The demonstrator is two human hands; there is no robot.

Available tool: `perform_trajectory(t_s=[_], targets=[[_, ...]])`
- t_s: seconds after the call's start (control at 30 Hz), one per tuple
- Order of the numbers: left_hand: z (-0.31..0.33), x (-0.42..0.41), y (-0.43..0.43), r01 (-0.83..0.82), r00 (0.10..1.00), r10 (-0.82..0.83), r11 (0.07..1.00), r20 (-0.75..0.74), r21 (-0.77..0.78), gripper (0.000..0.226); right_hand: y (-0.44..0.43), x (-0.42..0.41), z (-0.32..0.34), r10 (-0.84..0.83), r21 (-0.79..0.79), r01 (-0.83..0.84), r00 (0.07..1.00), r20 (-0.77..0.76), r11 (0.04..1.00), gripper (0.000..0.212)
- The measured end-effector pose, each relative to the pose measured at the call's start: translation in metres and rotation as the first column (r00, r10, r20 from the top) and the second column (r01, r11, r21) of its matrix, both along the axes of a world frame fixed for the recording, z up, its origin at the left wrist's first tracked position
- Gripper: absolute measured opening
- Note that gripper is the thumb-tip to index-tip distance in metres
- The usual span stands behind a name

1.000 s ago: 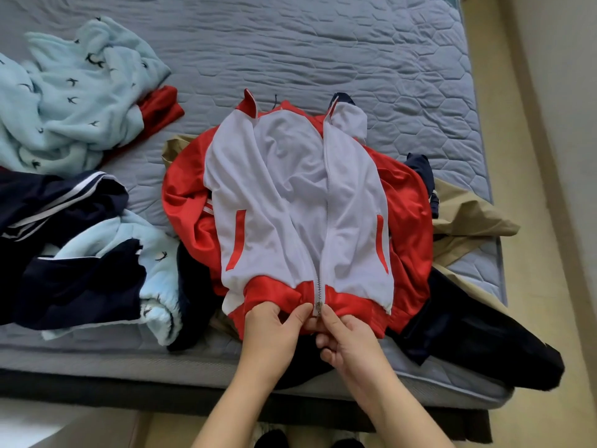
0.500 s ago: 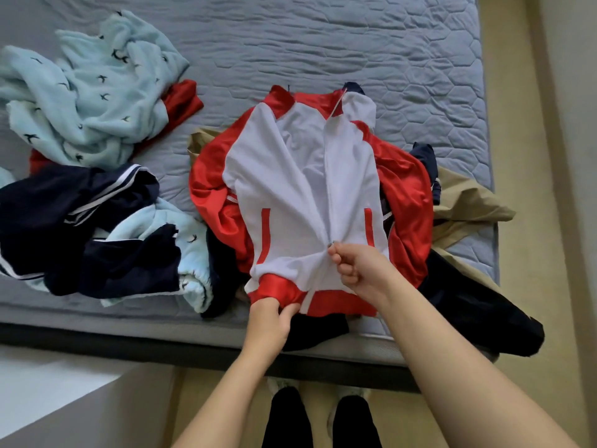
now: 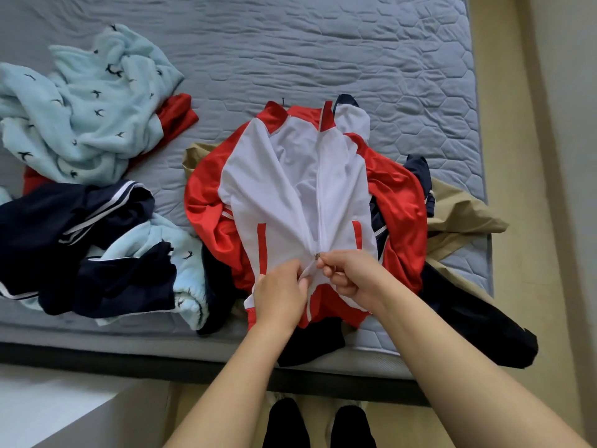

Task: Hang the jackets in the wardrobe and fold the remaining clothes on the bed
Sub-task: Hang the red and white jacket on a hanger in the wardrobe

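A red and white zip jacket (image 3: 284,189) lies front up on the grey bed (image 3: 323,53), near its front edge. My left hand (image 3: 279,291) pinches the white fabric beside the zip, just above the red hem. My right hand (image 3: 350,273) pinches the small metal zip pull (image 3: 317,255) low on the jacket's front. The zip is joined below the pull and parted above it. Under the jacket lie a tan garment (image 3: 458,218) and a dark navy garment (image 3: 478,318).
A light blue fleece with small bird prints (image 3: 87,108) lies heaped at the left over a red garment (image 3: 176,114). Navy clothes with white stripes (image 3: 74,227) are piled below it. A beige floor and wall (image 3: 533,156) run along the right. My feet stand at the bed's edge.
My left hand rose from the red hem to the white fabric beside the zip. My right hand stayed on the zip pull, partway up from the hem where it started.
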State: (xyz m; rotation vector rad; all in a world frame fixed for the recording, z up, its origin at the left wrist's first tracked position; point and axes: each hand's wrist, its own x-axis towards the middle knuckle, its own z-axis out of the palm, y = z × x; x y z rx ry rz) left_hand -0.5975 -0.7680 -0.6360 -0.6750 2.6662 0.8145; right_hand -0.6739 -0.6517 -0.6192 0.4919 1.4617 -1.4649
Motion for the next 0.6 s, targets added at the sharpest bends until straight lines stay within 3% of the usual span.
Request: perform_trajectory(t_s=[0.23, 0.37, 0.47, 0.6], targets=[[-0.031, 0.039, -0.027, 0.01, 0.982, 0.006, 0.997, 0.191, -0.083, 0.016, -0.006, 0.003, -0.011, 0.009, -0.012, -0.009, 1.0, 0.028, 1.0, 0.022], [-0.03, 0.019, -0.018, 0.008, 1.0, -0.008, 0.998, -0.014, 0.061, 0.017, -0.011, 0.009, -0.015, 0.008, -0.059, -0.006, 1.0, 0.024, 0.998, 0.023], [-0.031, 0.007, -0.011, -0.001, 0.997, 0.003, 1.0, -0.08, 0.029, 0.02, -0.011, 0.004, -0.015, -0.016, -0.055, 0.018, 1.0, 0.022, 0.998, 0.023], [-0.047, 0.031, -0.027, 0.018, 0.995, -0.011, 0.998, 0.102, -0.066, 0.018, -0.006, -0.005, -0.017, -0.085, -0.033, 0.086, 0.995, 0.051, 0.996, 0.022]])
